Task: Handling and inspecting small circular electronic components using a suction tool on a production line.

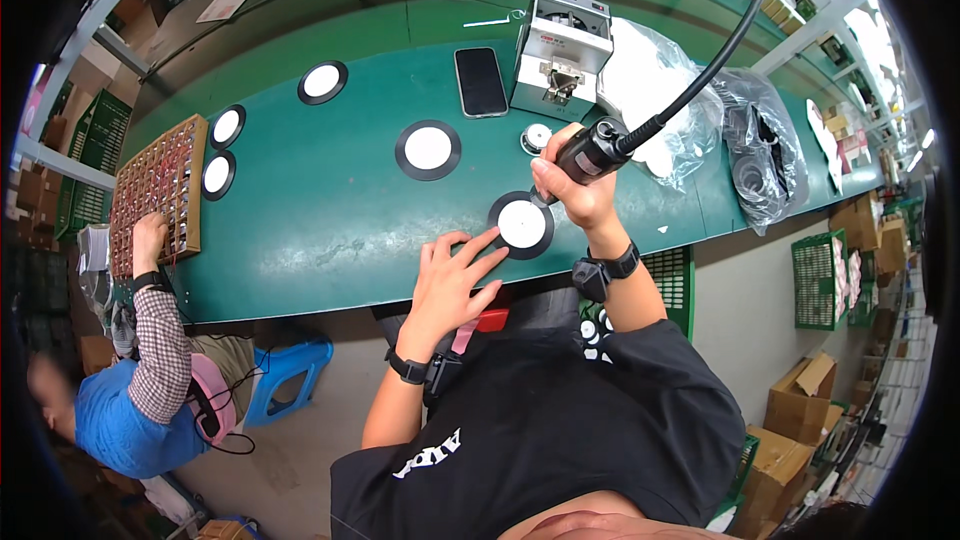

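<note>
In my right hand [580, 195] is a black corded electric screwdriver [590, 152], its tip slanting down to the upper right rim of a round disc [522, 224] with a white centre and black ring. The disc lies flat on the green table near its front edge. My left hand [455, 275] has its fingers spread, fingertips resting on the disc's lower left side. Just beyond my right hand sits a small round white and metallic part [536, 138]. A similar black-ringed disc [428, 150] lies farther up and to the left.
A grey metal screw-feeding machine [565, 50] stands at the back beside a phone [482, 82]. Clear plastic bags [655, 90] lie to the right. More discs [323, 82] are on the left. A co-worker's hand [150, 238] is at a compartmented wooden tray [155, 190].
</note>
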